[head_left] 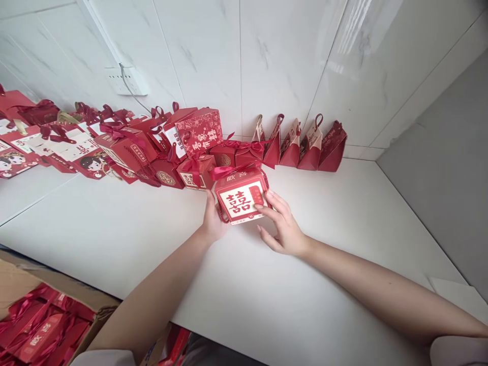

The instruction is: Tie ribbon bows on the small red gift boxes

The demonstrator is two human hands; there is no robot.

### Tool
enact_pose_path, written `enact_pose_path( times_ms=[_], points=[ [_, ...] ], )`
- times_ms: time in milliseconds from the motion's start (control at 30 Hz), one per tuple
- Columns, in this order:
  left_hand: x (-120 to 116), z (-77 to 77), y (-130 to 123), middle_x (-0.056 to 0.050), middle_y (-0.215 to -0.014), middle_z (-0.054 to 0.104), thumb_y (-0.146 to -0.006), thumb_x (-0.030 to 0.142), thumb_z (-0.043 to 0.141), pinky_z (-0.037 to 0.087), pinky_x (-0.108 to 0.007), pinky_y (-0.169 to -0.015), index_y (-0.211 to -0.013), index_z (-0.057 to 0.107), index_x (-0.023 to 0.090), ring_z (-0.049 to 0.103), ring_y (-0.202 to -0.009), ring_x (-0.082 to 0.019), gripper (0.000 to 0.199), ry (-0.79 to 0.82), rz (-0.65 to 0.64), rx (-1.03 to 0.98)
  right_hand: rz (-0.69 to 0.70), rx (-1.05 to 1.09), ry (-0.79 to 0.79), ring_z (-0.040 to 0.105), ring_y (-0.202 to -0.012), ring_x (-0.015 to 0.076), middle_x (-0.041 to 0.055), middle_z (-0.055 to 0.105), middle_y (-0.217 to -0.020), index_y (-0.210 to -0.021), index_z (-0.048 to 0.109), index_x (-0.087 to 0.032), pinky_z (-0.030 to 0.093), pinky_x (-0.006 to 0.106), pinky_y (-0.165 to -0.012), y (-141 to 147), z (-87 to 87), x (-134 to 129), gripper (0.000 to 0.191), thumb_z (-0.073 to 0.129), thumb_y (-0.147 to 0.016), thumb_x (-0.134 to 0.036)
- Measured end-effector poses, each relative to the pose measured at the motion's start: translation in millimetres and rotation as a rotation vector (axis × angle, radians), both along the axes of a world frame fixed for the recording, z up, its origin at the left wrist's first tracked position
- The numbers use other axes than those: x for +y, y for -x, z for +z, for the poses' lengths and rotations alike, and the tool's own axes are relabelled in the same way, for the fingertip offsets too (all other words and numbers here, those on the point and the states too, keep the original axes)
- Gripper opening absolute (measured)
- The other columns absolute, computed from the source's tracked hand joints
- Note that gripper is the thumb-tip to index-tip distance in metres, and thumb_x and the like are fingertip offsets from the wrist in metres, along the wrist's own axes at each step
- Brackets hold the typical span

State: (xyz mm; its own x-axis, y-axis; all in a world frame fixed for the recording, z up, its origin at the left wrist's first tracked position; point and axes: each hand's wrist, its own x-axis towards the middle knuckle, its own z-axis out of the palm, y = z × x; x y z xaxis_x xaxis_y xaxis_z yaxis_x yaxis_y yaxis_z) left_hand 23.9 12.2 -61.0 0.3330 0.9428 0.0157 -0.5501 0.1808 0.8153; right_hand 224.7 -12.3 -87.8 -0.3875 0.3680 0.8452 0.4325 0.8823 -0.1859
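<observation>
A red gift box (249, 189) with a white character panel, a ribbon bow on top and rope cords at its sides is tilted toward me above the white table. My left hand (215, 221) grips its left side, thumb up along the edge and the other fingers hidden behind or under the box. My right hand (284, 223) touches the right side of the front, index finger across the panel and the thumb apart below. Just behind stands another red box (197, 172) with a bow.
Several slim triangular boxes (310, 145) line the wall at right. A dense pile of red and white gift boxes (84, 145) fills the table's left back. An open carton (76, 287) of red boxes sits at lower left. A socket (125, 81) with a grey cable is on the tiled wall.
</observation>
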Motion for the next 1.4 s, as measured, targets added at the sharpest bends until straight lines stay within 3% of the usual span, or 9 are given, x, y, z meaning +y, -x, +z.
enact_pose_path(
  times_ms=[133,267,433,700,800,967,1167,1333,1400],
  points=[
    [-2,-1.6,2,-0.009,-0.127,0.067,-0.068,0.061,0.077,0.047,-0.048,-0.103,-0.121,0.064,0.023,0.055,-0.126,-0.037,0.067,-0.179,-0.061,0.066,0.029,-0.008,-0.018,0.03,-0.146,0.032,0.0117,0.031,-0.158,-0.152,0.028,-0.023,0.039,0.054,-0.115,-1,1.2,1,0.078,0.06,-0.082,-0.013],
    [1,3.0,2,-0.008,-0.121,0.07,-0.084,0.067,0.053,0.052,-0.046,-0.094,-0.124,0.062,0.023,0.064,-0.112,-0.032,0.06,-0.052,0.042,-0.04,0.038,0.062,-0.034,0.033,-0.145,0.0291,0.0081,0.025,-0.161,-0.155,0.022,-0.028,0.035,0.055,-0.116,1,-0.3,-1,0.083,0.06,-0.082,-0.013],
    [5,4.3,8,-0.016,-0.1,0.074,-0.08,0.083,0.033,0.054,-0.045,-0.076,-0.118,0.064,0.012,0.07,-0.076,-0.03,0.086,0.115,-0.254,-0.059,-0.019,0.036,0.06,0.03,-0.147,0.0323,0.0129,0.025,-0.161,-0.157,0.011,-0.025,0.029,0.062,-0.117,1,1.6,-2,0.089,0.06,-0.084,-0.019],
    [11,-2.8,11,-0.014,-0.096,0.076,-0.082,0.081,0.029,0.055,-0.043,-0.071,-0.126,0.062,0.016,0.072,-0.083,-0.033,0.085,0.133,-0.396,0.013,-0.019,0.001,0.122,0.033,-0.144,0.0318,0.0126,0.032,-0.158,-0.157,0.015,-0.026,0.036,0.057,-0.114,1,5.7,0,0.084,0.06,-0.086,-0.02],
    [11,-2.7,10,-0.015,-0.095,0.076,-0.082,0.082,0.028,0.056,-0.042,-0.067,-0.121,0.064,0.015,0.072,-0.083,-0.032,0.085,0.108,-0.367,0.035,-0.024,-0.005,0.164,0.032,-0.145,0.0319,0.0135,0.03,-0.158,-0.157,0.011,-0.025,0.035,0.057,-0.115,0,6.5,1,0.084,0.059,-0.087,-0.019],
    [18,-8.6,17,-0.013,-0.103,0.075,-0.081,0.075,0.049,0.054,-0.033,-0.06,-0.114,0.065,0.018,0.072,-0.082,-0.029,0.068,-0.055,-0.142,0.255,0.003,0.028,0.348,0.027,-0.147,0.0281,0.0119,0.027,-0.16,-0.157,0.014,-0.028,0.032,0.055,-0.118,-2,4.0,6,0.069,0.046,-0.097,-0.02],
    [25,-10.5,25,-0.013,-0.124,0.067,-0.066,0.04,0.085,0.053,-0.039,-0.09,-0.12,0.06,0.018,0.064,-0.111,-0.032,0.063,-0.24,-0.042,0.418,0.085,0.448,0.669,0.052,-0.127,0.0238,0.0093,0.055,-0.135,-0.131,0.051,-0.029,0.047,0.045,-0.105,-3,-8.8,21,0.034,0.052,-0.097,-0.033],
    [26,4.1,44,-0.012,-0.14,0.055,-0.052,0.016,0.092,0.046,-0.044,-0.103,-0.135,0.047,0.027,0.052,-0.129,-0.034,0.095,-0.351,-0.053,0.643,0.128,0.704,0.934,0.065,-0.091,0.0184,0.0014,0.063,-0.09,-0.11,0.056,-0.024,0.053,0.039,-0.091,-7,-19.5,41,0.032,0.065,-0.086,-0.044],
    [28,12.3,57,-0.011,-0.141,0.054,-0.05,0.018,0.092,0.044,-0.041,-0.105,-0.132,0.052,0.026,0.047,-0.134,-0.034,0.093,-0.326,-0.107,0.705,0.14,0.76,1.001,0.065,-0.082,0.0166,-0.0009,0.061,-0.082,-0.105,0.056,-0.023,0.055,0.038,-0.085,-11,-21.3,47,0.031,0.067,-0.084,-0.043]
  ],
)
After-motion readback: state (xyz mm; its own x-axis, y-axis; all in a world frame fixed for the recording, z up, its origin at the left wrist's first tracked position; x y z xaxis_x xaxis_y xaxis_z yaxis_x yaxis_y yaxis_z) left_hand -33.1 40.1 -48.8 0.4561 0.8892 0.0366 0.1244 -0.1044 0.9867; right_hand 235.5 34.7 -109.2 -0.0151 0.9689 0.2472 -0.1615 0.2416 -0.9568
